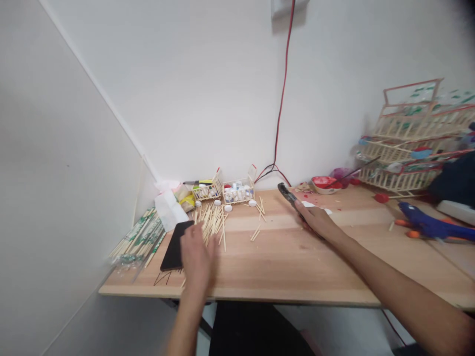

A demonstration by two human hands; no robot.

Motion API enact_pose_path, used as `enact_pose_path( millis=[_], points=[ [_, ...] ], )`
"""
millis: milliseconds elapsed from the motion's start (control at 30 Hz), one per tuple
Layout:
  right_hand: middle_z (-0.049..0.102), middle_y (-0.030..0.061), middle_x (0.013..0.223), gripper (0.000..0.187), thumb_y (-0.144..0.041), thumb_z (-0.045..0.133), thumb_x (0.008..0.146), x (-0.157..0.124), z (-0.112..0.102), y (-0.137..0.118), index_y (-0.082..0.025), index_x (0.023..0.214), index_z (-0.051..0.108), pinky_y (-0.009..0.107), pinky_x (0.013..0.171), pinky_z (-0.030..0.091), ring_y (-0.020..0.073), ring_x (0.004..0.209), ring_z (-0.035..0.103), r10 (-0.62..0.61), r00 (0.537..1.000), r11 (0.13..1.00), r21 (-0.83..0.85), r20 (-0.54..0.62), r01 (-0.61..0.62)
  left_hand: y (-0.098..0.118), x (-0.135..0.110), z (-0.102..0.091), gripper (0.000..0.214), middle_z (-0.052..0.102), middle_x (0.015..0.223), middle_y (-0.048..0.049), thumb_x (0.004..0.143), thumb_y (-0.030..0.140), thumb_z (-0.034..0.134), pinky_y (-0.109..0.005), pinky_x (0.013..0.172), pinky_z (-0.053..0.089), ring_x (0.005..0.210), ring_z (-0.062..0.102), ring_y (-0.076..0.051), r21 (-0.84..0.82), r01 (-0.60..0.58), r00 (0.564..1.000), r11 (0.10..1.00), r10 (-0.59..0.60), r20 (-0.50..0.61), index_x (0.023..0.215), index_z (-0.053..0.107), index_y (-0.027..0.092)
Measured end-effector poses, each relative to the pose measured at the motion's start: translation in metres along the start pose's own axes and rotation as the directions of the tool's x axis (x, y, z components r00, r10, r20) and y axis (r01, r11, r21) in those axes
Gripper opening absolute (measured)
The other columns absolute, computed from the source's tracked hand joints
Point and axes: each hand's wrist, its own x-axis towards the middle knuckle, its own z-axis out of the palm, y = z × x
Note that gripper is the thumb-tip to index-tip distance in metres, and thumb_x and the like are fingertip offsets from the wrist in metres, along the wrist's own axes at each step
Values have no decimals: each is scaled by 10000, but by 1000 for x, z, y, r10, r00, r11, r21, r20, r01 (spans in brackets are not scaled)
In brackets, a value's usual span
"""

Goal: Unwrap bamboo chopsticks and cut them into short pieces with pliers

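Note:
My right hand [313,220] is closed around a dark hand tool that looks like pliers [286,192]. Its head points up and to the left, over the wooden table. Blurred by motion, my left hand [195,254] hovers at the right edge of a black phone [173,249], its thumb apart from the loosely bent fingers. No object shows in it. Just beyond that hand lies a loose pile of thin wooden sticks [213,220]. A few short sticks [256,233] rest on the table between my hands.
Two small stick baskets [239,193] with white caps stand by the wall. Packaged chopsticks [139,235] lie at the left. A red-stained bowl [326,185], a blue glue gun [434,222] and stacked stick racks [404,143] occupy the right. A red-black cable [284,94] hangs down the wall.

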Motion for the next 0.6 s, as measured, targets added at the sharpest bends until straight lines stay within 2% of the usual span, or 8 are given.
enact_pose_path(
  millis=[100,200,267,367,500,600],
  points=[
    [585,66,519,701,-708,222,900,1,1,0,-199,500,489,295,591,380,183,523,542,-2,1000,1000,-14,-6,2,-51,3,-16,497,591,1198,-212,896,356,505,-451,995,399,1153,518,-327,111,103,994,988,-100,-36,1292,473,58],
    [586,71,516,705,-710,220,897,2,1,2,-199,491,485,302,599,381,191,529,551,-8,1000,999,-31,-8,8,-75,5,-17,576,593,1221,-234,897,409,481,-463,968,418,1158,539,-338,183,195,978,963,-204,31,1341,425,47],
    [587,69,510,700,-707,226,898,3,2,3,-199,502,499,304,602,382,194,530,554,0,1000,1000,-22,-14,0,-75,7,-12,604,586,1239,-236,892,415,479,-472,938,429,1152,547,-355,235,228,963,945,-254,91,1379,394,68],
    [581,63,499,704,-715,225,895,3,2,5,-201,512,515,305,598,379,196,524,548,4,1000,1000,3,-7,-4,-64,12,-6,607,577,1252,-227,882,388,468,-500,892,433,1120,554,-393,318,256,939,913,-313,144,1410,361,109],
    [578,70,505,709,-692,211,915,3,1,5,-206,482,492,310,612,371,200,540,546,-16,1000,999,-33,6,16,-49,20,-3,575,604,1166,-219,848,344,480,-490,841,438,1070,571,-394,381,290,924,878,-361,128,1369,393,117],
    [578,87,511,706,-643,208,943,1,0,1,-207,446,457,321,621,361,202,541,541,5,1000,997,-83,11,-4,-47,23,-2,544,597,1140,-212,838,327,487,-475,819,438,1051,572,-385,424,295,924,856,-368,101,1338,419,120]
  ],
)
